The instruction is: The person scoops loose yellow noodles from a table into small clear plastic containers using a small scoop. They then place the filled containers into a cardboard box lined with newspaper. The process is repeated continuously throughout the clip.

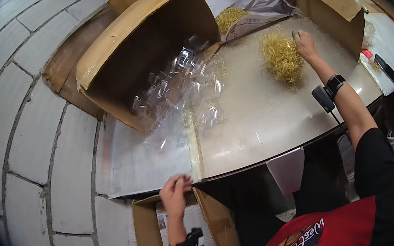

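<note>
My right hand (304, 45) is at the right side of a loose pile of thin gold strands (282, 57) on the table. Its fingers are closed in a pinch, and what they hold, if anything, is too small to name. My left hand (175, 193) is near the table's front edge, above an upright cardboard box (221, 229). Its fingers are curled together and slightly blurred; I cannot make out anything between them. Between the hands, small clear plastic pieces (168, 97) spill from a big cardboard box (136, 36) lying on its side.
At the back, a white sack (261, 7) holds more gold strands (230, 18). A cardboard wall (326, 6) rises behind my right hand. A phone-like dark slab (386, 69) lies on the surface at right. Stone paving (60, 181) is on the left.
</note>
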`<state>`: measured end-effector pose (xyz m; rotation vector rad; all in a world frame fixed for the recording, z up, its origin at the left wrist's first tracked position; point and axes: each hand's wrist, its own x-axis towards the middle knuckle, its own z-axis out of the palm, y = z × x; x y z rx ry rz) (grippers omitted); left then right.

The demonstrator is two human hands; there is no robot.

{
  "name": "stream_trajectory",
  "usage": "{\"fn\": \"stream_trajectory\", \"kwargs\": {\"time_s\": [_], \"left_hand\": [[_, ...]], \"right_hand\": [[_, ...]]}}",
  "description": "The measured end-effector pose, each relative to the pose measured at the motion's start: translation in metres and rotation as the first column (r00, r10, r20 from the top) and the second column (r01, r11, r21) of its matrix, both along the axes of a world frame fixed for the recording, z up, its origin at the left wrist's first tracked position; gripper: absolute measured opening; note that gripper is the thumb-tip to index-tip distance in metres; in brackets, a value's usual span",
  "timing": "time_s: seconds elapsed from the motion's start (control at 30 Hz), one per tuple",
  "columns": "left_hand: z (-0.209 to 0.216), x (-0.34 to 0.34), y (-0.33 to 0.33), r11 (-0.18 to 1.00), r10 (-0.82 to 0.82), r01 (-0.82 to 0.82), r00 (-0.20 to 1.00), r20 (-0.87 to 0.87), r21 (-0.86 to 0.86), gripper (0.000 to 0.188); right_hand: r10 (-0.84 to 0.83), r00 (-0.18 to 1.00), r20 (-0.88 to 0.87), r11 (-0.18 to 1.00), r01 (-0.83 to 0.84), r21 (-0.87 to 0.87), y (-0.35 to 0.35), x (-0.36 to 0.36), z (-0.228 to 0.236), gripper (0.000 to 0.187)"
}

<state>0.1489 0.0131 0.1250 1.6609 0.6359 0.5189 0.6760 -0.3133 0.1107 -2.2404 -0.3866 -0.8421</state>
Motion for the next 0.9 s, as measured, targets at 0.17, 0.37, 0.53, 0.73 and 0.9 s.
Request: {"fn": "stream_trajectory", "kwargs": {"time_s": [0.17, 0.37, 0.53, 0.73, 0.9], "left_hand": [[0.012, 0.063, -0.017, 0.924, -0.053, 0.050, 0.999, -0.003, 0.379, 0.017], [0.022, 0.138, 0.008, 0.504, 0.022, -0.001, 1.000, -0.012, 0.864, 0.030], [0.013, 0.184, 0.033, 0.394, 0.041, 0.208, 0.969, -0.243, 0.895, 0.033], [-0.002, 0.204, 0.048, 0.383, 0.005, 0.204, 0.975, -0.223, 0.901, 0.023], [0.010, 0.202, 0.064, 0.532, 0.107, -0.033, 0.994, -0.029, 0.846, 0.014]], "right_hand": [[0.076, 0.996, 0.040, 0.944, -0.085, 0.318, 0.041, -0.034, 0.033, 0.031], [0.104, 0.984, -0.147, 0.800, 0.005, 0.600, 0.025, -0.004, 0.027, 0.037], [-0.048, 0.992, -0.116, 0.834, 0.104, 0.541, 0.026, 0.029, 0.032, 0.037], [0.018, 0.992, -0.128, 0.775, 0.067, 0.628, -0.004, 0.090, 0.018, 0.025], [-0.271, 0.959, -0.079, 0.823, 0.273, 0.498, 0.001, 0.070, 0.038, 0.027]]}}
